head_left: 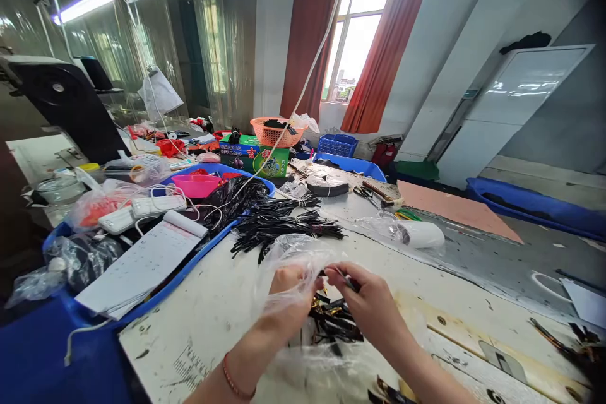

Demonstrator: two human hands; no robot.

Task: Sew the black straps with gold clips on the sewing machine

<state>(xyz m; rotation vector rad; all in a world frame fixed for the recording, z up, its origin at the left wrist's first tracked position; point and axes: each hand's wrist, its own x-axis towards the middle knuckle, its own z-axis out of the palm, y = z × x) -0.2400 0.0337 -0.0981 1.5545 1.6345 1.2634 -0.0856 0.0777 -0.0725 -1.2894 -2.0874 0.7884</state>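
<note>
My left hand (294, 293) is closed on a clear plastic bag (296, 249), whose thin film bunches over its knuckles. My right hand (367, 297) pinches a small black strip (351, 283), with the fingertips of both hands almost meeting. Part of the strip is hidden by my fingers. Directly below lies a heap of black strap pieces (338, 323) with gold-coloured metal bits, resting on clear plastic. Just beyond the hands, bundles of long thin black strips (288, 227) lie on the white work surface (213, 293).
A blue tub (182, 271) at left holds a notepad (144, 259), a power strip (158, 205) and bags. Farther back, an orange basket (277, 134) sits on a green box (255, 156). Scissors (370, 196) and a white roll (421, 235) lie at right; a white cable hangs down across the middle.
</note>
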